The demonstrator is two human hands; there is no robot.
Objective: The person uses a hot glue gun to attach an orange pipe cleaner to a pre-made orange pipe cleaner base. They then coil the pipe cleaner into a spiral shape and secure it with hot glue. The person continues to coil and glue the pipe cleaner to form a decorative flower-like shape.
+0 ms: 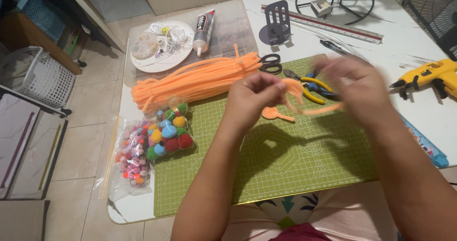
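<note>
Your left hand (254, 96) pinches the orange pipe cleaner (304, 103) — long axis runs left-right above the green mat (285, 174); right hand (359, 91) blurred — grip unclear.

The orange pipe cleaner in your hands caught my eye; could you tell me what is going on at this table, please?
A person is bending an orange pipe cleaner with both hands above a green cutting mat. The left hand pinches one end; the right hand, blurred, holds the other side. A small orange loop piece lies on the mat. A bundle of orange pipe cleaners, bags of pom-poms, scissors, pliers and a yellow glue gun lie around.
</note>
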